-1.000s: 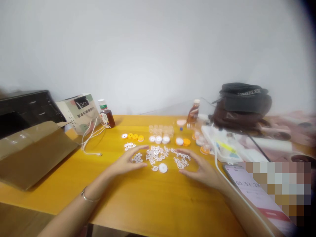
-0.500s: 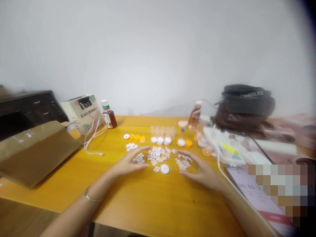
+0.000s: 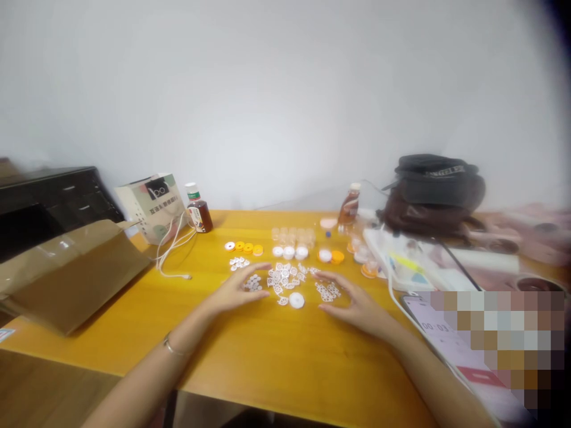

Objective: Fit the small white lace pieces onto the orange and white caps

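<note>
My left hand (image 3: 238, 290) is open, thumb and fingers apart, curved around a small pile of grey-white round pieces (image 3: 254, 283). Opposite it, my right hand (image 3: 350, 302) is also open, its fingers spread around a cluster of white openwork pieces (image 3: 328, 291). Between the hands lies a larger heap of similar white pieces (image 3: 284, 276), with a white round disc (image 3: 297, 300) at its near side. Neither hand holds anything. Beyond the left hand are several small white pieces (image 3: 239, 263) and a row of orange rings (image 3: 248, 248).
Clear cups (image 3: 293, 235) and white round caps (image 3: 289, 252) stand in rows farther back. Orange discs (image 3: 337, 257) lie to their right. A brown paper bag (image 3: 75, 273), a dark bottle (image 3: 199, 211) and a white cable (image 3: 172, 275) are left; a phone (image 3: 439, 333) and black bag (image 3: 432, 193) are right.
The view has turned slightly to the right, so the table and things at its sides appear shifted. Both hands stay open around the pieces.
</note>
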A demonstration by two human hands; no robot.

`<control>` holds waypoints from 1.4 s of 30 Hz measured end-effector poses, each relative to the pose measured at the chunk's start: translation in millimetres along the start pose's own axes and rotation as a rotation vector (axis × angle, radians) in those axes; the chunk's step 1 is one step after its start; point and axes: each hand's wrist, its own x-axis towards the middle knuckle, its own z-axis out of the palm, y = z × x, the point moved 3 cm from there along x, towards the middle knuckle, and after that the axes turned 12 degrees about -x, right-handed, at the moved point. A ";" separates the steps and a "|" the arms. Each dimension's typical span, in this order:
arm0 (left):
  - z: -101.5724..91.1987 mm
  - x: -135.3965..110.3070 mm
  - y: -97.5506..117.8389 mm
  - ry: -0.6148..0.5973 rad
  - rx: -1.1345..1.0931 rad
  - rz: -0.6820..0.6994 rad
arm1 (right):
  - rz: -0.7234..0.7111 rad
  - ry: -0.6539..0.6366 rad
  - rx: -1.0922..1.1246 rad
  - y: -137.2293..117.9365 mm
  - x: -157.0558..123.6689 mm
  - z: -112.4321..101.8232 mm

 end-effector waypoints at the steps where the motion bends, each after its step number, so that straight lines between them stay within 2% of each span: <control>1: 0.6 0.1 -1.2 0.000 -0.002 -0.002 | 0.004 -0.006 0.000 -0.6 0.1 0.4; 13: -3.5 -1.0 -1.8 0.006 0.039 0.030 | -0.001 0.000 -0.020 -2.8 1.1 4.8; 18: -6.8 -0.3 -3.6 0.011 0.071 0.041 | -0.018 -0.009 -0.069 -4.0 2.2 16.3; 20: -15.9 0.1 -3.4 0.070 0.107 0.047 | -0.020 0.011 -0.102 -4.4 3.7 23.5; 24: -52.4 -1.3 -6.6 0.357 0.259 0.066 | -0.041 0.121 -0.179 -9.0 7.8 35.1; 26: -69.6 -3.0 -13.2 0.438 0.353 0.030 | -0.068 0.177 -0.221 -13.4 9.5 38.2; 27: -75.5 -3.6 -17.7 0.428 0.393 -0.008 | -0.080 0.188 -0.238 -15.5 10.1 39.3; 29: -81.5 -4.8 -27.4 0.327 0.444 -0.109 | -0.092 0.182 -0.264 -18.9 11.0 41.3; 33: -81.3 -10.1 -38.3 0.125 0.414 -0.271 | -0.086 0.137 -0.307 -22.0 12.5 43.1; 42: -89.1 -21.7 -49.4 -0.025 0.329 -0.424 | -0.052 0.099 -0.359 -22.5 14.7 46.4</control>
